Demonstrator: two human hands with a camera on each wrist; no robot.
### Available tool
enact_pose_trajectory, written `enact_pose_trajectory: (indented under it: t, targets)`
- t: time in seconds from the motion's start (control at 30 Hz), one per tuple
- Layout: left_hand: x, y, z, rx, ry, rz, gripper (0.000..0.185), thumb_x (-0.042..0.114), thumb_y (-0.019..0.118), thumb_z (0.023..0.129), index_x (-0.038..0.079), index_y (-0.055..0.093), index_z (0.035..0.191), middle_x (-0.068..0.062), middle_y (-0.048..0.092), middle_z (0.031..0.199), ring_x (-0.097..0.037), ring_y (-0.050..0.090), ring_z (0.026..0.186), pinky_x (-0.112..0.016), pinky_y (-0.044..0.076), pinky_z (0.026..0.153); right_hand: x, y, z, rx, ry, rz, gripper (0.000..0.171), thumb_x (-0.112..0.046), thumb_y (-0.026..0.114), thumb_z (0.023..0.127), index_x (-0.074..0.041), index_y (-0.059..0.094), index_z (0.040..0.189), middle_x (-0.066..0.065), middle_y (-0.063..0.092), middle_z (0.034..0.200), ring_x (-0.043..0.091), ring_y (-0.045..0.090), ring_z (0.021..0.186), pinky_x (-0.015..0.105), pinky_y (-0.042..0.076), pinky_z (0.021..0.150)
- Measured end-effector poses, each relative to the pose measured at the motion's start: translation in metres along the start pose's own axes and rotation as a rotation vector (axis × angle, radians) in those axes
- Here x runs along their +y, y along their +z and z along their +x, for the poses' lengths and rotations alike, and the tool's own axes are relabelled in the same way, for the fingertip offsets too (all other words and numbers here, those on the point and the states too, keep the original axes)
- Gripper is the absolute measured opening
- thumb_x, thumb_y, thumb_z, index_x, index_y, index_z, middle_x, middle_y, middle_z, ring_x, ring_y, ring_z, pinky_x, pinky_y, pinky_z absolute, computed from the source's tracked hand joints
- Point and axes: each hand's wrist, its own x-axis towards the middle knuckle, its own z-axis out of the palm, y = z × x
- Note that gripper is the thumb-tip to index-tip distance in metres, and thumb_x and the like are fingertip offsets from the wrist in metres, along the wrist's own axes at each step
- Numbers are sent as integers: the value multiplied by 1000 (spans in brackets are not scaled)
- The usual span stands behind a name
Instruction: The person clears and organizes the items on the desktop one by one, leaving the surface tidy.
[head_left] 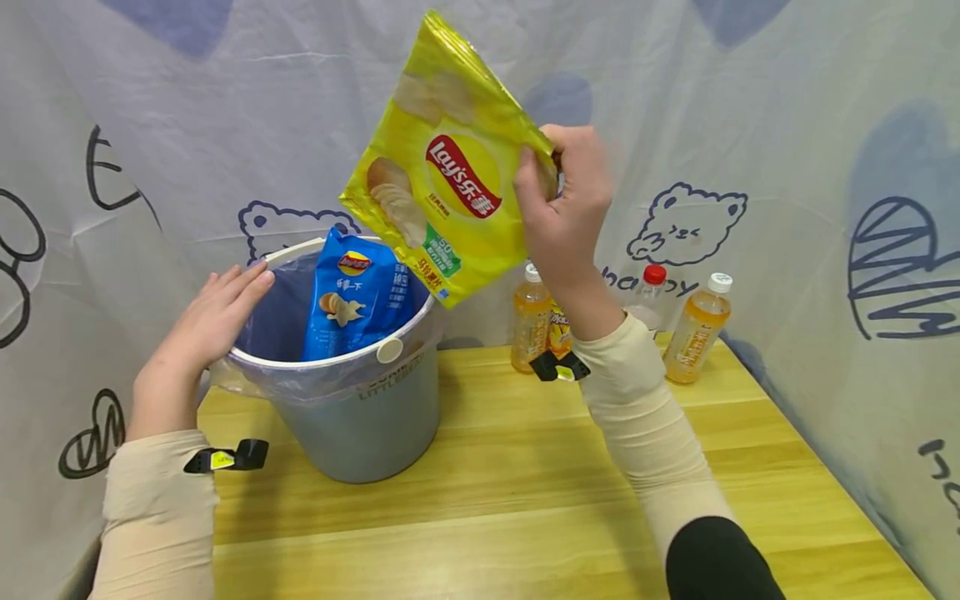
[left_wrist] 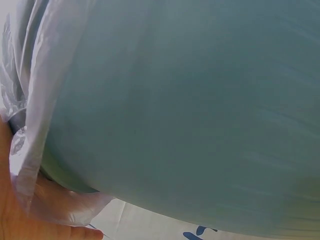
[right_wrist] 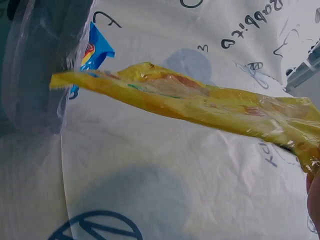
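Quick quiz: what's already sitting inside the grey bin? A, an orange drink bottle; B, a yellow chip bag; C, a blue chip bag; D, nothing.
C: the blue chip bag stands inside the grey bin, while the right hand holds the yellow chip bag above it.

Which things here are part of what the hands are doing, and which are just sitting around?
In hand:
- yellow chip bag, held up by the right hand
- grey bin, its rim touched by the left hand
- blue chip bag, standing in the bin

Lying about:
- three bottles at the back of the table
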Motion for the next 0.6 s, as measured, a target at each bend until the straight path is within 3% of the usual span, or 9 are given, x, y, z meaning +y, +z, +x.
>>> enact_pose_trajectory:
  t: [0.37, 0.6]
  targets:
    - [1, 0, -2, 1, -15, -7, 74, 64, 12, 99, 19, 7, 158, -26, -5, 161, -50, -15, 146, -79, -3, 107, -2, 25, 4, 13, 11, 1, 15, -3, 57, 91, 12, 59, 93, 24, 51, 84, 26, 50, 77, 20, 43, 67]
    - [0, 0, -2, 8, -9, -9, 74, 63, 11, 100, 18, 8, 158, -27, -4, 161, -50, -16, 146, -78, -3, 108, -3, 34, -5, -4, 2, 14, 11, -1, 57, 90, 10, 60, 91, 22, 53, 83, 27, 50, 78, 22, 44, 68]
